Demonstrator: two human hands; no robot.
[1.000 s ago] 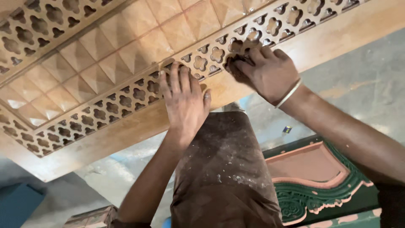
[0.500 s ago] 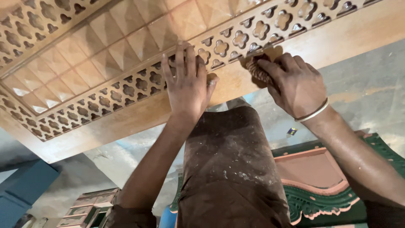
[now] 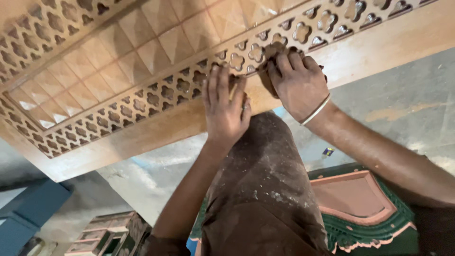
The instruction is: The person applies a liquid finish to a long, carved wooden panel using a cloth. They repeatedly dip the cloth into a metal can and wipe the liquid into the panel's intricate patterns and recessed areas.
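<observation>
A large carved wooden panel (image 3: pixel 142 80) with pierced flower-shaped lattice bands and raised pyramid squares lies in front of me. My left hand (image 3: pixel 225 106) rests flat, fingers spread, on the lattice band near the panel's plain lower border. My right hand (image 3: pixel 296 78) sits just to its right, closed on a brown piece of sandpaper (image 3: pixel 271 51) pressed against the lattice. A thin metal bangle circles my right wrist. My dust-speckled brown trouser leg (image 3: pixel 265 194) fills the middle below.
The grey concrete floor (image 3: pixel 407 104) shows under the panel. A green and reddish carved wooden piece (image 3: pixel 360 204) lies at the lower right. A blue object (image 3: pixel 28 208) and a small carved wooden piece (image 3: pixel 109 234) sit at the lower left.
My right hand with the sandpaper has slid left along the lattice band, closer to my left hand. The left hand has stayed flat on the band.
</observation>
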